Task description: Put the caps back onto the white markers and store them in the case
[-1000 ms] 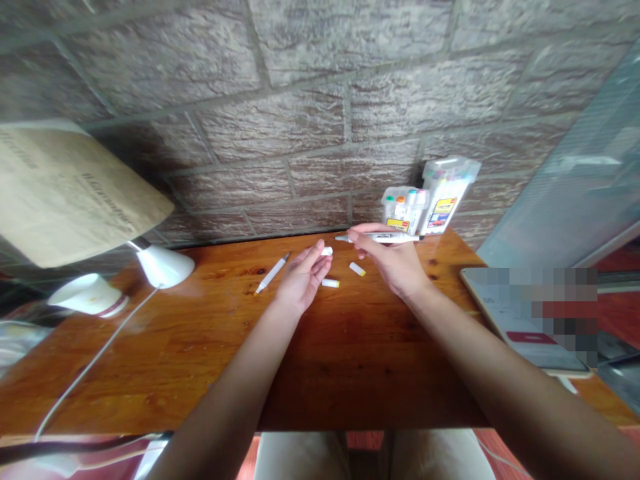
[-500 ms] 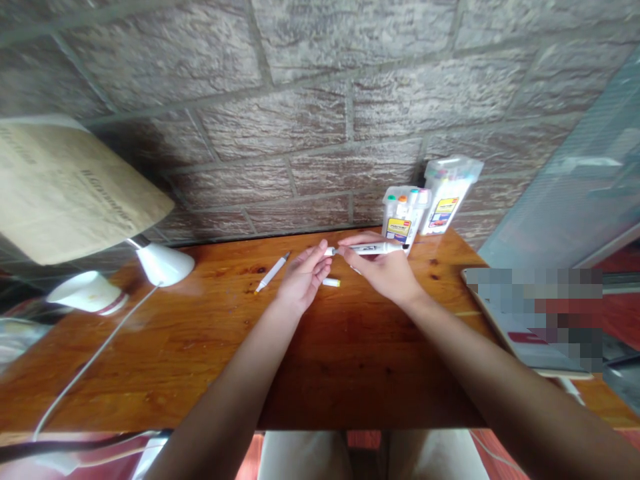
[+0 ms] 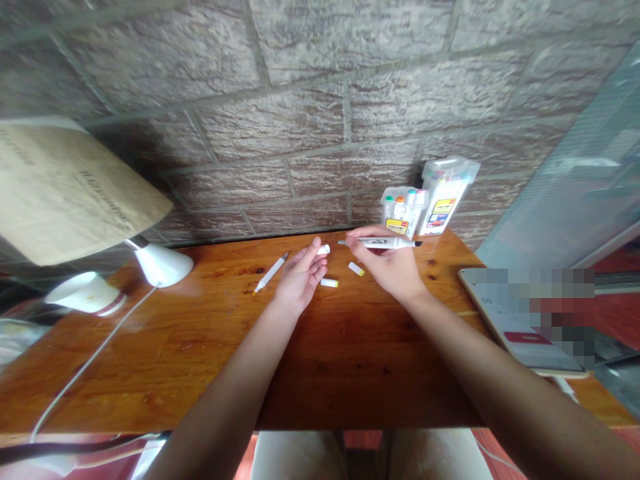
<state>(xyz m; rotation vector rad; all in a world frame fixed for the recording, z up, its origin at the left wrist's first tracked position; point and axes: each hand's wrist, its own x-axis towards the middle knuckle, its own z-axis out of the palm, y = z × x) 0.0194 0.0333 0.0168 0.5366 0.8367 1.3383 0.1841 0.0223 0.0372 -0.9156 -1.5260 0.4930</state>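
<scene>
Between thumb and fingers, my left hand (image 3: pixel 299 275) pinches a small white marker cap (image 3: pixel 324 249). My right hand (image 3: pixel 390 263) grips a white marker (image 3: pixel 387 243) that lies level, its bare grey tip pointing left towards the cap. A short gap separates tip and cap. Below the hands, a white cap with a yellow end (image 3: pixel 329 283) rests on the desk, and a second yellow-ended cap (image 3: pixel 357 269) lies beside my right hand. Left of my left hand is an uncapped white marker (image 3: pixel 271 273), with a dark tip at one end and yellow at the other.
Two clear marker cases, a shorter one (image 3: pixel 400 212) and a taller one (image 3: pixel 447 197), stand against the stone wall. A tablet (image 3: pixel 520 327) lies at the right of the wooden desk (image 3: pixel 360 373). At left are a lamp (image 3: pixel 163 265), its cord and a tipped paper cup (image 3: pixel 85 293).
From apart, the marker tip came to the cap in my left hand half a second ago. Now my right hand has drawn the marker back right, leaving a gap again.
</scene>
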